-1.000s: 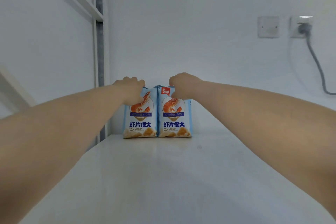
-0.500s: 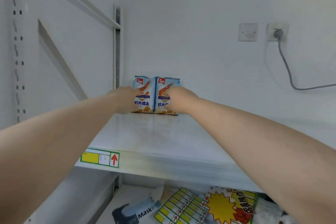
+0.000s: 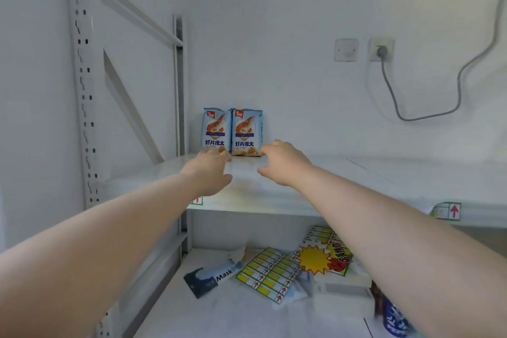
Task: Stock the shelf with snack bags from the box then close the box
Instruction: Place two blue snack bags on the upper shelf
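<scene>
Two light-blue snack bags with a shrimp picture stand upright side by side at the back left of the white shelf (image 3: 315,189): the left bag (image 3: 216,130) and the right bag (image 3: 247,132). My left hand (image 3: 210,173) hovers over the shelf just in front of the left bag, fingers apart, holding nothing. My right hand (image 3: 282,163) is just right of and in front of the right bag, also empty with loose fingers. The box is out of view.
A perforated upright post (image 3: 82,90) and a diagonal brace (image 3: 131,107) bound the shelf on the left. A wall socket (image 3: 381,49) with a grey cable (image 3: 428,115) is at the back right. The lower shelf holds a mask pack (image 3: 211,278), yellow label sheets (image 3: 270,273) and a starburst sign (image 3: 321,256).
Both hands let go of the two bags and pulled back toward me. The view backed away and dropped, so the shelf edge and the lower shelf show.
</scene>
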